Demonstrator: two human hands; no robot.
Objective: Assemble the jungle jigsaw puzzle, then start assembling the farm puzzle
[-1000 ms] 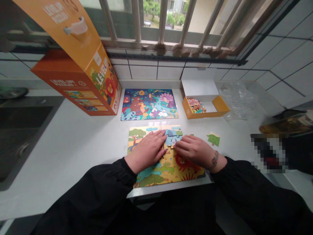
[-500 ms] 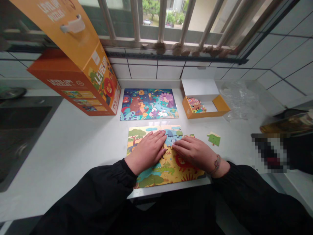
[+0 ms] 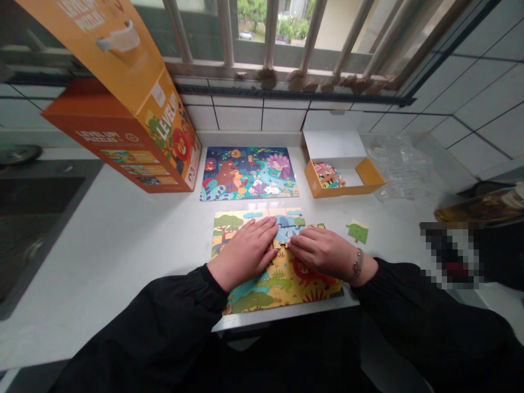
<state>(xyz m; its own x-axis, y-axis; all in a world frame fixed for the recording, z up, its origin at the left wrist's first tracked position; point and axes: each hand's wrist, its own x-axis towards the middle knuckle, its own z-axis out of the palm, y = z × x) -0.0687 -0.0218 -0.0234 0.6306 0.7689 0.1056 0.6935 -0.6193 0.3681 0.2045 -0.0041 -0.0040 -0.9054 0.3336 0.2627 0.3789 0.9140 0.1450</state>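
A yellow savanna jigsaw puzzle (image 3: 282, 292) lies near the counter's front edge, with trees, a crocodile and a lion on it. My left hand (image 3: 245, 248) rests flat across its left and middle part, fingers stretched out. My right hand (image 3: 321, 250) has its fingers bent together at the right edge of a blue puzzle piece (image 3: 282, 235) with an elephant's picture. Dark gaps show along this piece's upper and lower edges. Part of the puzzle is hidden under both hands. A loose green puzzle piece (image 3: 358, 232) lies right of the puzzle.
Behind lies a dark blue forest puzzle (image 3: 250, 174). An orange box (image 3: 123, 147) stands at the left, its lid up. A small open box (image 3: 341, 191) with puzzle pieces inside is at the back right, beside clear plastic wrap (image 3: 399, 169). A sink (image 3: 84, 169) is at far left.
The view has shifted very slightly. Both hands stay at the same places on the puzzle; my right wrist has moved a little to the left.
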